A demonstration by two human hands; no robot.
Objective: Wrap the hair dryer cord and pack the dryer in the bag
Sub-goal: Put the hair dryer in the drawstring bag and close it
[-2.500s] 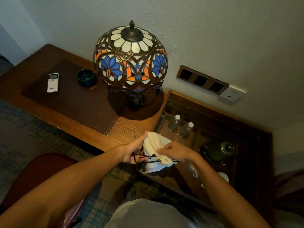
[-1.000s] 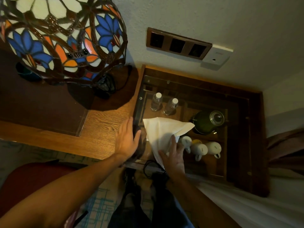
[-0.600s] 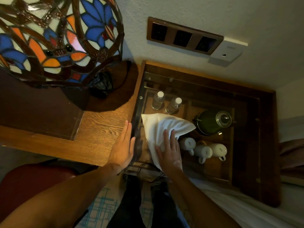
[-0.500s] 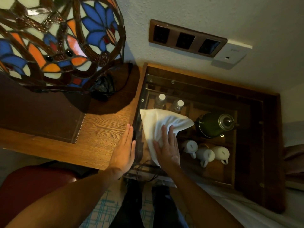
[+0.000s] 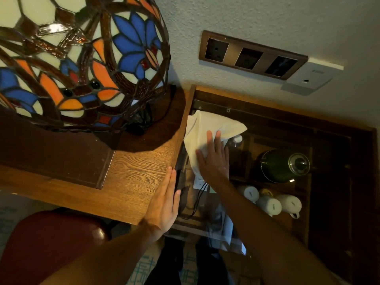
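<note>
A white cloth bag (image 5: 207, 128) lies on the glass top (image 5: 267, 128) beside the wooden desk, its black drawstring (image 5: 198, 199) trailing toward me. The hair dryer itself is not visible; the bag bulges as if filled. My right hand (image 5: 213, 159) rests flat on the bag's near half, fingers spread and pressing down. Flat on the desk's right edge lies my left hand (image 5: 164, 204), fingers straight together, holding nothing and a little left of the bag.
A stained-glass lamp (image 5: 78, 62) fills the upper left over the wooden desk (image 5: 139, 177). Under the glass sit a green kettle (image 5: 281, 165), white mugs (image 5: 269, 204) and a bottle (image 5: 236, 139). Wall sockets (image 5: 250, 56) are above. A red chair (image 5: 53, 243) stands lower left.
The bag went from held in both hands to lying on the glass top. My right hand slid it away from me, toward the wall. My left hand stays flat on the desk.
</note>
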